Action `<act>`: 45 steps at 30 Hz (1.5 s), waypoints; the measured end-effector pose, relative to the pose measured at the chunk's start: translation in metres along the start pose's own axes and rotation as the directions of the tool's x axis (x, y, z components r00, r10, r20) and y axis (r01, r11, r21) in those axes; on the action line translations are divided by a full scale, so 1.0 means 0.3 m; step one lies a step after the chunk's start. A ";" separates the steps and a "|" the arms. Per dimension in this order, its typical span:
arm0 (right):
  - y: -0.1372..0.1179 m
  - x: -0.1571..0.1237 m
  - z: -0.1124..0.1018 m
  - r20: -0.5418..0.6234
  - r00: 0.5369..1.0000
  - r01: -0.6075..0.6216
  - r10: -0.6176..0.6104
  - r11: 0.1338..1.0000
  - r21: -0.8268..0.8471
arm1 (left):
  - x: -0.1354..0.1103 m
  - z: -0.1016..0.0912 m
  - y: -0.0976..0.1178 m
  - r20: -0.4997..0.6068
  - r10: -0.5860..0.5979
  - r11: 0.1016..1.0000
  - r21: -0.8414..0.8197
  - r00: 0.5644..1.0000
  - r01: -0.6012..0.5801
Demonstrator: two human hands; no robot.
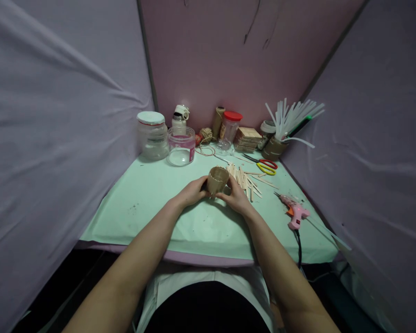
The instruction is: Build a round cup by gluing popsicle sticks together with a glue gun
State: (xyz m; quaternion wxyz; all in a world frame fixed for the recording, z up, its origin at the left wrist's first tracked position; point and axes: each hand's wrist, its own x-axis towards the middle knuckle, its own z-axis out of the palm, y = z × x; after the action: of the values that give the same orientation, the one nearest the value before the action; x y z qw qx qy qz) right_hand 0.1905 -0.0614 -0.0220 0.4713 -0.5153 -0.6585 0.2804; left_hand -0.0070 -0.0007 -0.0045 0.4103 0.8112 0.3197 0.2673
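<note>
A short brown cardboard tube (pixel 217 179) is held over the middle of the pale green table (pixel 142 203), its open end tilted toward the far side. My left hand (pixel 192 191) grips its left side with fingers curled round it. My right hand (pixel 236 197) is closed on its right side. A loose heap of wooden craft sticks (pixel 247 180) lies just right of the tube, touching the table.
A pink glue gun (pixel 294 212) with a black cord lies at the right edge. Red and yellow scissors (pixel 265 165), plastic jars (pixel 180 145), a twine ball (pixel 205 134), stacked sticks (pixel 247 138) and a cup of white glue sticks (pixel 280 138) line the back. Cloth walls close three sides.
</note>
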 end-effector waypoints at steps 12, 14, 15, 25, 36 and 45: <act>-0.015 0.000 -0.003 -0.018 1.000 0.023 -0.023 0.999 0.025 | 0.019 0.018 0.008 -0.056 0.040 0.975 -0.216 0.998 -0.051; -0.018 -0.001 -0.002 -0.022 1.000 0.021 -0.021 1.000 -0.014 | 0.019 0.019 0.008 -0.065 0.043 0.977 -0.208 0.997 -0.056; -0.019 -0.002 -0.001 -0.024 0.999 0.023 -0.024 0.999 -0.033 | 0.019 0.019 0.009 -0.068 0.044 0.978 -0.201 0.997 -0.057; -0.026 -0.003 0.003 -0.022 1.000 0.009 -0.009 1.000 -0.001 | 0.016 0.019 0.025 -0.064 0.052 0.972 -0.227 0.997 -0.065; -0.021 -0.016 0.016 0.002 1.000 0.028 -0.028 0.989 -0.144 | 0.004 -0.001 0.006 0.030 0.030 0.998 -0.065 0.999 -0.028; -0.011 -0.016 0.032 -0.010 1.000 -0.002 0.000 0.977 -0.214 | 0.002 -0.001 0.008 0.030 0.045 0.998 -0.045 0.999 -0.043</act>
State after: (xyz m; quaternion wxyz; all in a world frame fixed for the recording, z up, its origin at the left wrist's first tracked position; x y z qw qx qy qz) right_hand 0.1807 -0.0657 -0.0246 0.4162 -0.5649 -0.6823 0.2055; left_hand -0.0062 -0.0011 -0.0023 0.4273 0.8127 0.2892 0.2708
